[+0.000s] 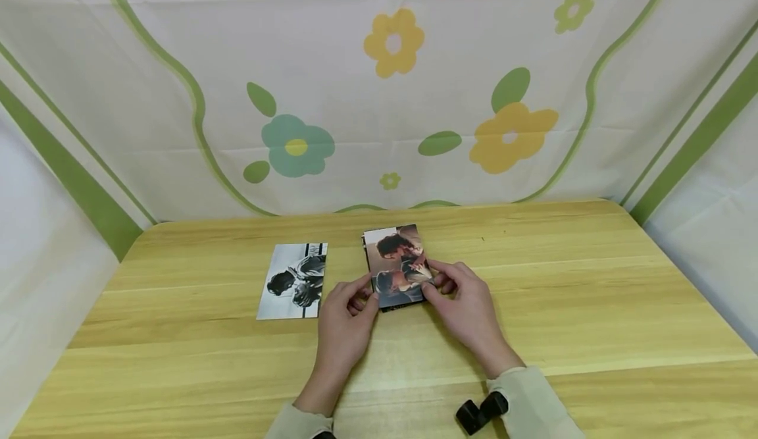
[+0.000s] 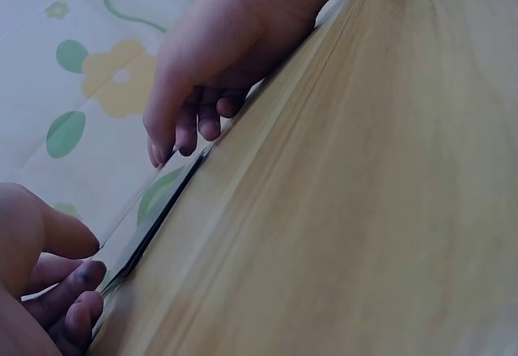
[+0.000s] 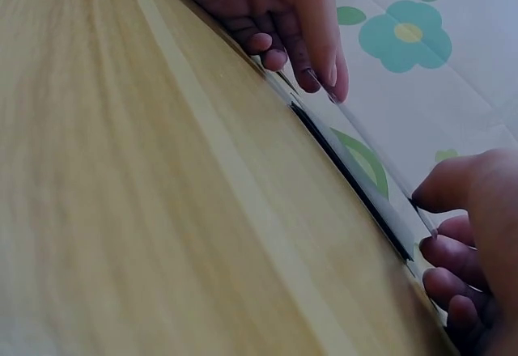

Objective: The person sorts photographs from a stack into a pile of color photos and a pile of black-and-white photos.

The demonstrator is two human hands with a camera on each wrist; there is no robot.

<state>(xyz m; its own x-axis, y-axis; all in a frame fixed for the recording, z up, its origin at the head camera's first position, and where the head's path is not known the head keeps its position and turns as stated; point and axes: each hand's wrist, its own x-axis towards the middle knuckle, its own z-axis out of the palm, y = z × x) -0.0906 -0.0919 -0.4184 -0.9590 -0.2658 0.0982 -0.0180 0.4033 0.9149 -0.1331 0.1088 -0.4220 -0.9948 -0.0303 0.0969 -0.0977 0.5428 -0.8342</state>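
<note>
Photo (image 1: 398, 264), long axis pointing away, spans between left grip (image 1: 346, 320) and right grip (image 1: 468, 304), both pinching its edges, right of the black-and-white picture (image 1: 293, 282).

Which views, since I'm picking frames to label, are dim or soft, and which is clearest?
Head view: brightest and clearest, with the held photo and the loose photo easy to make out; left wrist view: dimmer, bluish, the grain of the table rather soft; right wrist view: similarly dim, with that grain also soft.
</note>
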